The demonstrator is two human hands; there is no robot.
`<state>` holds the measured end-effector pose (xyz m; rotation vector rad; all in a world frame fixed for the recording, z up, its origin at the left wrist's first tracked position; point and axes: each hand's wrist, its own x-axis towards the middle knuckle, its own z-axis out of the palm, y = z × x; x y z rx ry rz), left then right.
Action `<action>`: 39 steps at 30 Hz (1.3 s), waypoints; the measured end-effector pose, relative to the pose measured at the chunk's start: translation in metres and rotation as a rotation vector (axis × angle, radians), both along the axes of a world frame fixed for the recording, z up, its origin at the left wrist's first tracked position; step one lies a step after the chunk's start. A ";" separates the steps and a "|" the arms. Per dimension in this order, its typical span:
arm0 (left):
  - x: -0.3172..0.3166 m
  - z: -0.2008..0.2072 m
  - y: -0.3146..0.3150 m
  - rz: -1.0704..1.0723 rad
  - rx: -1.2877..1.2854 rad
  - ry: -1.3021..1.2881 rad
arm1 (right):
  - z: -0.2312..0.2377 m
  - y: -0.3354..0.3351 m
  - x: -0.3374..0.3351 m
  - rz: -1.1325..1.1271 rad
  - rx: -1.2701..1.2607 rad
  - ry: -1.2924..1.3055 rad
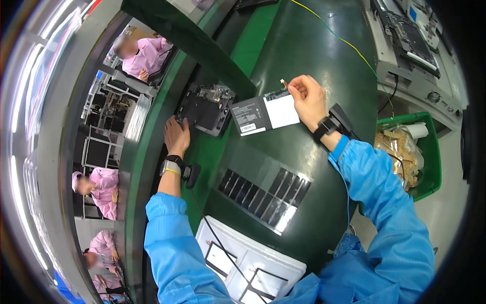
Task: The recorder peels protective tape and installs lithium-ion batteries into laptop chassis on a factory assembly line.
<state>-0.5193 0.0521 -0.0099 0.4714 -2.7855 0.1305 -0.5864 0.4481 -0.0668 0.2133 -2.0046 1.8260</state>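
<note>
My right hand is closed on the top right part of a flat battery pack, one part dark grey with print and the other white. A small white connector on short wires sticks up beside my fingertips. The pack hangs tilted just right of an opened laptop base, dark and with its inner parts bare. My left hand lies at the left edge of that base, its fingers stretched out and holding nothing. Whether it touches the edge is hard to make out.
A sheet of black strips lies on the dark green bench. Nearer stands a white tray with flat packs. At right are a green bin of crumpled tan material and a machine. Co-workers in pink sit at left.
</note>
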 end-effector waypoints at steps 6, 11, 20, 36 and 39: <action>-0.051 -0.043 -0.081 0.035 0.290 0.089 | 0.019 -0.003 0.008 0.030 0.048 -0.037; -0.044 -0.019 -0.065 0.107 0.587 -0.114 | 0.015 -0.002 0.005 0.020 0.066 -0.017; 0.095 0.024 -0.071 0.322 1.058 -0.186 | 0.000 -0.004 -0.004 0.062 0.053 0.022; 0.206 -0.011 0.020 0.210 0.690 -0.009 | 0.019 0.014 0.007 0.327 0.089 0.103; 0.200 -0.015 0.013 0.145 0.816 -0.034 | 0.040 0.001 0.020 0.346 0.052 0.164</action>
